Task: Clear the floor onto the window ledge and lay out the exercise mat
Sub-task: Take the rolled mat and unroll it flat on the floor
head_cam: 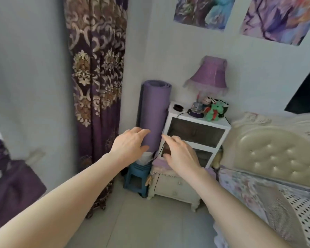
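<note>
A rolled purple exercise mat stands upright in the corner, between the curtain and a white nightstand, its lower end resting on a blue stool. My left hand reaches to the mat's lower left side, fingers apart and curved at its surface. My right hand is stretched out just right of the mat, fingers spread, holding nothing. Whether either hand touches the mat is unclear.
A white nightstand carries a purple lamp and small toys. Below it stands a low cream drawer chest, beside the blue stool. A patterned purple curtain hangs left. The bed fills the right. Grey tiled floor lies below.
</note>
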